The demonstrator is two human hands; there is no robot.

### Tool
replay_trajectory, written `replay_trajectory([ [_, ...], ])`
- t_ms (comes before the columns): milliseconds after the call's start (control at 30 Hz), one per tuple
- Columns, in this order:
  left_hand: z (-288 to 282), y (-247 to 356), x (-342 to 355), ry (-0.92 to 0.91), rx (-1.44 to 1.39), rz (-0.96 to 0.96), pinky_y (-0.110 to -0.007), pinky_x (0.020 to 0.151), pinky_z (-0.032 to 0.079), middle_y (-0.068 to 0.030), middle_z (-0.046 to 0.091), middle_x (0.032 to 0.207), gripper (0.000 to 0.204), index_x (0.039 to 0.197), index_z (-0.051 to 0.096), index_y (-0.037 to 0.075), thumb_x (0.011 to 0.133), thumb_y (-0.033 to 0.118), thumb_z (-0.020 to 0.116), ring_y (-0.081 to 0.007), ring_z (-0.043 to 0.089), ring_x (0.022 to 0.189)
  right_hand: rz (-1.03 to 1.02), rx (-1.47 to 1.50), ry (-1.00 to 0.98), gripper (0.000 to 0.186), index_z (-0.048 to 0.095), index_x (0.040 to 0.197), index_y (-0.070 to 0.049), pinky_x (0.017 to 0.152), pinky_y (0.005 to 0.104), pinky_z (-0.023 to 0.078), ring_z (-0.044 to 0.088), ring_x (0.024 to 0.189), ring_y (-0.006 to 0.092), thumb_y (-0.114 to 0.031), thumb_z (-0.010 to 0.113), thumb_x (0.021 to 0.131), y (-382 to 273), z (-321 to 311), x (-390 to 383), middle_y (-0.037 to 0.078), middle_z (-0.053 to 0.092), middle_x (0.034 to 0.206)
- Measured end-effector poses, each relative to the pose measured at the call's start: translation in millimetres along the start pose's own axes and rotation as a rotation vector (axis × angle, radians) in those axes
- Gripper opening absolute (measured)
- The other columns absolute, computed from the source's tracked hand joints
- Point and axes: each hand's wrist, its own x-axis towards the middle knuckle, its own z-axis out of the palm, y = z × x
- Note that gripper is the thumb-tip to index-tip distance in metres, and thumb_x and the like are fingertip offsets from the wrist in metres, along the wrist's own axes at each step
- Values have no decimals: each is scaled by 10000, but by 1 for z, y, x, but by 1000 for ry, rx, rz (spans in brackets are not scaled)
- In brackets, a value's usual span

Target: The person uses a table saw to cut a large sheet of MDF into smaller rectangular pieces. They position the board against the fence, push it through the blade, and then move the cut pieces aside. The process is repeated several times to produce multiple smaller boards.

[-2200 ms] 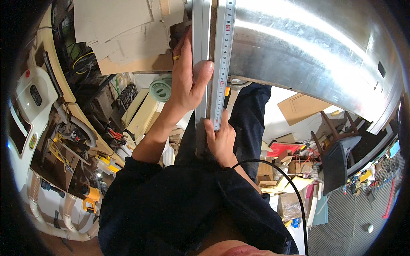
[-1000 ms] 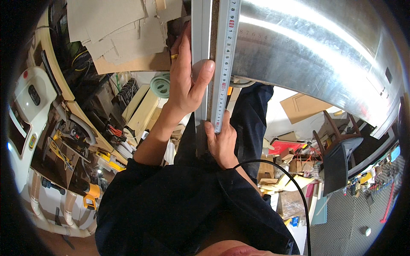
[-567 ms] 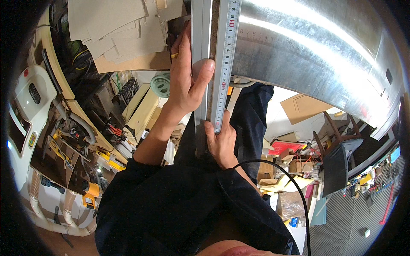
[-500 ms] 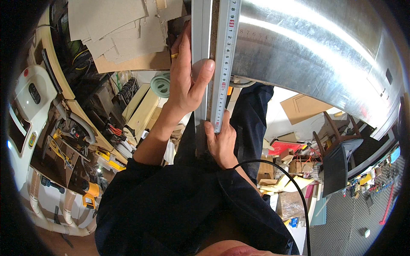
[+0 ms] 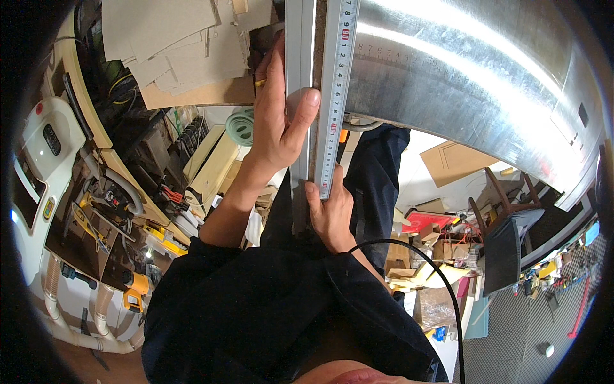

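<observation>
A long grey metal rail (image 5: 299, 70) runs from the top of the view down toward my body. Along its right side lies a long ruler (image 5: 339, 67) with black and red markings, and a dark groove shows between the two. My left hand (image 5: 276, 128) is closed around the rail's left side, its thumb lying across the top close to the groove; its fingertips are partly hidden. At the ruler's near end, my right hand (image 5: 332, 214) holds it between thumb and fingers. Just right of the ruler is a shiny metal table surface (image 5: 448, 77).
Cardboard sheets (image 5: 173, 51) are stacked at the upper left. A green coil (image 5: 240, 127) sits beyond my left forearm. At the right stands a dark chair (image 5: 502, 249) near a cluttered floor. A black cable (image 5: 441, 275) curves past my right arm.
The rail and ruler have shifted very slightly to the left together with my hands. Both hands keep the same hold.
</observation>
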Motion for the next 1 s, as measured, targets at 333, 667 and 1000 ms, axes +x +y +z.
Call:
replay_trajectory([
  [333,1,-1,1,-1,-11,-4,-463,1101,247,-284,374,1406,700,1451,233,-77,958,347,490,-375,328,1333,32,20,-23,624,379,1300,50,632,447,542,666,770,434,-384,589,905,0,-1,0,293,639,900],
  [667,1,0,1,2,-22,2,-459,1092,254,-289,368,1403,712,1453,227,-75,960,372,482,-366,335,1328,15,-3,-4,632,379,1304,46,634,447,538,661,771,437,-398,586,905,-1,-1,0,288,640,894],
  [1000,1,0,1,2,-6,9,-457,1085,266,-284,382,1394,696,1454,242,-62,960,363,485,-361,362,1307,23,23,-6,639,383,1304,48,639,452,543,667,766,433,-427,562,916,-2,-1,0,288,644,873],
])
